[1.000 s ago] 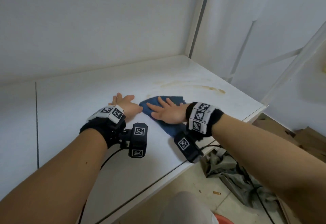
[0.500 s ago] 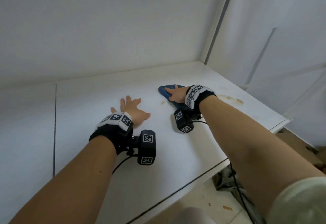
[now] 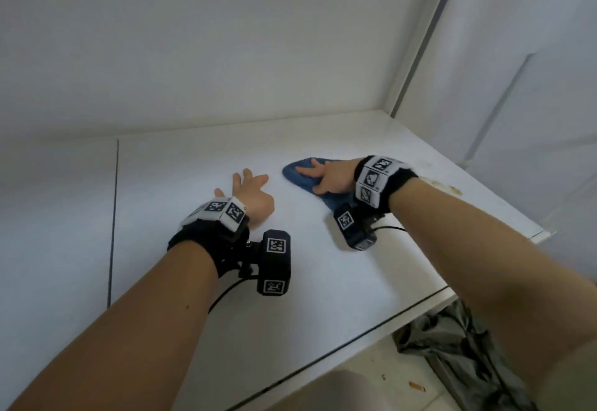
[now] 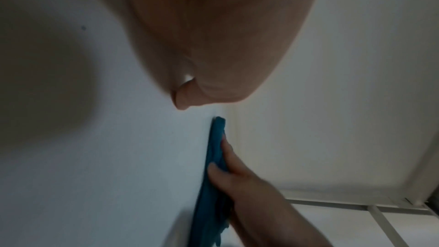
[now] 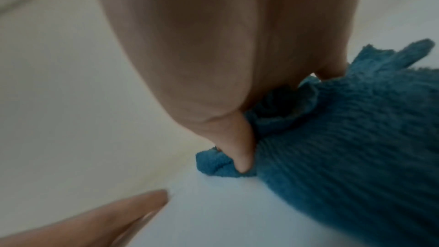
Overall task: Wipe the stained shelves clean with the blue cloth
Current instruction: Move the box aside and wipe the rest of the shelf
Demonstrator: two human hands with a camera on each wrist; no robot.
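— Shelf (image 3: 323,281) first: white, with brown stains (image 3: 445,186) near its right edge.
— And the blue cloth (image 3: 298,173)?
— Flat on the shelf, pressed under the right hand (image 3: 329,178), whose straight fingers leave its grip released.
— The left hand (image 3: 252,199)?
— Spread flat beside the cloth, grasping nothing.

No readable text, brand or number; wrist bands (image 3: 376,179) carry only black-white square markers (coded patterns)
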